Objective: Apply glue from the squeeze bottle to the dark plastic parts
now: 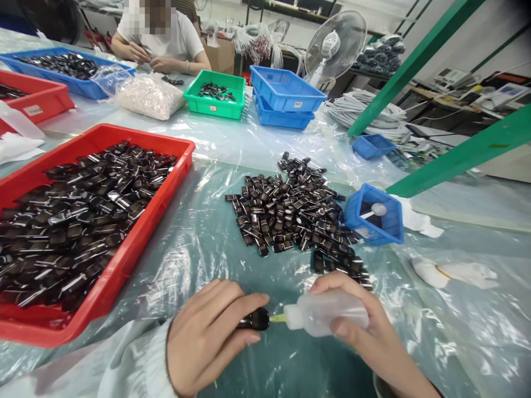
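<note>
Between the fingers and thumb of my left hand [211,331] is a small glossy black plastic piece [260,319], partly hidden by the fingers. My right hand [365,331] grips a translucent squeeze bottle [327,313] lying sideways in the grasp. Its thin yellowish nozzle tip [277,318] points left and meets, or nearly meets, the end of the black piece. Beyond both hands a loose pile of similar black pieces [286,210] lies on the plastic-covered table [199,221].
A red tray [155,221] full of black pieces stands at left. A small blue bin [375,235] holding a spoon is beside the pile. Farther back are a green tray [213,110], stacked blue trays [286,99], a seated person [166,47] and green posts [415,61].
</note>
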`<action>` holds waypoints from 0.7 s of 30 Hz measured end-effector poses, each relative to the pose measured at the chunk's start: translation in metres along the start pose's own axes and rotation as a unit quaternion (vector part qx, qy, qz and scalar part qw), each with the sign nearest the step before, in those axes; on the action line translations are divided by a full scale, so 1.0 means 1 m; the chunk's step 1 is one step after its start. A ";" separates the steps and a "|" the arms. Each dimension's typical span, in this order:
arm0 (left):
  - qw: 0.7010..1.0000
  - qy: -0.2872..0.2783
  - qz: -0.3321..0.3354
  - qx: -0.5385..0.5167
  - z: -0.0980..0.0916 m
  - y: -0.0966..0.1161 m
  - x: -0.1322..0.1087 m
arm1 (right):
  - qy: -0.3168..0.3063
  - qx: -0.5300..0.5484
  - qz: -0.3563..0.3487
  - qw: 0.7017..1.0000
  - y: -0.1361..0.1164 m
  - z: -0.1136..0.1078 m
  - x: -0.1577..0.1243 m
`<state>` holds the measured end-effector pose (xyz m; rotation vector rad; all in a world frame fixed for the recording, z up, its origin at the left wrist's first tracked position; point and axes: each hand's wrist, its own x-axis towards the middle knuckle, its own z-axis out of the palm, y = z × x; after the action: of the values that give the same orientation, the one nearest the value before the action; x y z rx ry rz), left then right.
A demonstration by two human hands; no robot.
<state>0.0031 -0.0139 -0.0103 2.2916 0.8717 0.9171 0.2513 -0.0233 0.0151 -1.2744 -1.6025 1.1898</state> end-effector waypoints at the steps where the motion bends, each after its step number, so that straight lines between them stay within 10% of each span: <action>1: 1.000 -0.001 -0.001 -0.001 0.000 0.000 0.000 | -0.002 0.008 0.004 1.000 0.000 0.000 0.000; 13: 0.976 0.133 -0.174 -0.005 -0.012 -0.011 0.006 | 0.101 0.017 0.103 0.989 0.018 0.000 0.021; 21: 0.959 0.178 -0.211 -0.063 -0.013 -0.009 0.012 | 0.152 -0.057 0.037 0.986 0.032 0.017 0.024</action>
<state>-0.0031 0.0034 -0.0037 1.7559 1.3484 1.1602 0.2392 -0.0014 -0.0199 -1.5211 -1.4251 0.9050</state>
